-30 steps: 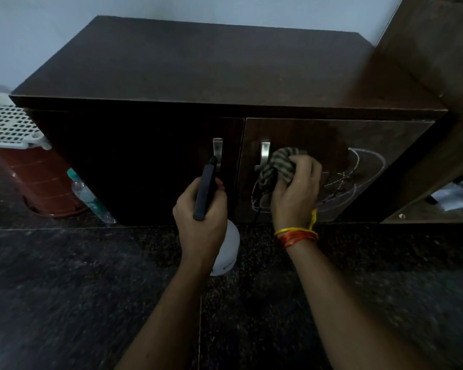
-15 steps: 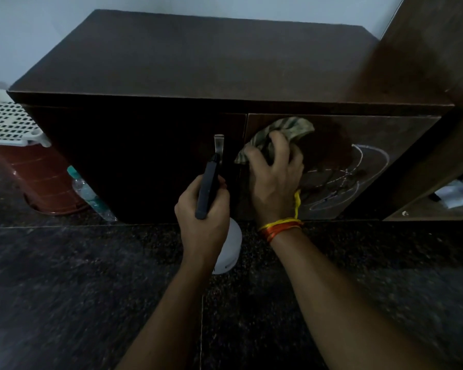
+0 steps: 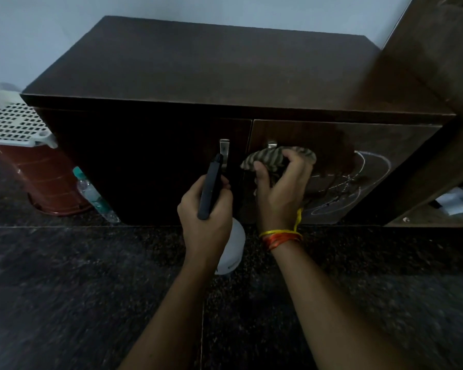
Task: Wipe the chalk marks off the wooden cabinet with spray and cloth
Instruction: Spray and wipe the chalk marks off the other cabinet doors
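the right hand (image 3: 281,188) is bunched tight around the striped cloth (image 3: 267,159) and presses it on the right door of the wooden cabinet (image 3: 198,70), just under the door handle (image 3: 271,144). half a second ago the cloth was up by the door's top edge, so it has slid back down. the left hand (image 3: 206,217) is wrapped around the spray bottle (image 3: 231,249) and has barely moved. the wood beside the cloth looks dark and wet. white chalk marks (image 3: 358,180) are still on the right part of the door, so more rubbing is needed there.
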`<state>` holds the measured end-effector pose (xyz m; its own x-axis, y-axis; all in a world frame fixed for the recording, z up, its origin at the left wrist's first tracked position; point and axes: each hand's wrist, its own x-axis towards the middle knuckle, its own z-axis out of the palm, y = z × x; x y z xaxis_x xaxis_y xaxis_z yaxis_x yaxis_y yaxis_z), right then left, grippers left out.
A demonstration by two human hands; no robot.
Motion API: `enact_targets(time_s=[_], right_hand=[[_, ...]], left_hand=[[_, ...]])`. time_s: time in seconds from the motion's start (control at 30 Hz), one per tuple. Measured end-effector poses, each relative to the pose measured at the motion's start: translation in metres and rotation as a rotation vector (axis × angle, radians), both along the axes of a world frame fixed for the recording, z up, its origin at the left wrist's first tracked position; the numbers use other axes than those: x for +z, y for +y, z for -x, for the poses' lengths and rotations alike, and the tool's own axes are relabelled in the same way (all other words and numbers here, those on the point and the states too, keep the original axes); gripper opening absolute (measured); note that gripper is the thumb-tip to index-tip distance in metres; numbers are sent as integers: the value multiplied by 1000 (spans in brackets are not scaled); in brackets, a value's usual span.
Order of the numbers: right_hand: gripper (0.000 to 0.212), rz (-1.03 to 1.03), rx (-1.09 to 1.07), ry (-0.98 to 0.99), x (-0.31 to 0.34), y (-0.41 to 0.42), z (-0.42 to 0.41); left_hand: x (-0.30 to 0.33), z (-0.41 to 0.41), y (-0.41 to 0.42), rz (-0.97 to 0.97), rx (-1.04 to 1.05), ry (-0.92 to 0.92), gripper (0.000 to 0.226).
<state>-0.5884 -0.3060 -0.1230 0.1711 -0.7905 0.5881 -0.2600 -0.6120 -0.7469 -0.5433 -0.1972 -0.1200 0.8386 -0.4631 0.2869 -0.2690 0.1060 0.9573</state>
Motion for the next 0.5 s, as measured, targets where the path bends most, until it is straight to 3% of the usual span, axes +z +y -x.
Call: enact_targets(time_s=[0.27,0.5], right_hand=[[36,-61,6,72,-24,5,6],[34,56,-66,-55,25,-5,-7]], left_hand=[[-1,-1,7,-5,6,24,11],[-7,-6,2,-16,34,-16,19]])
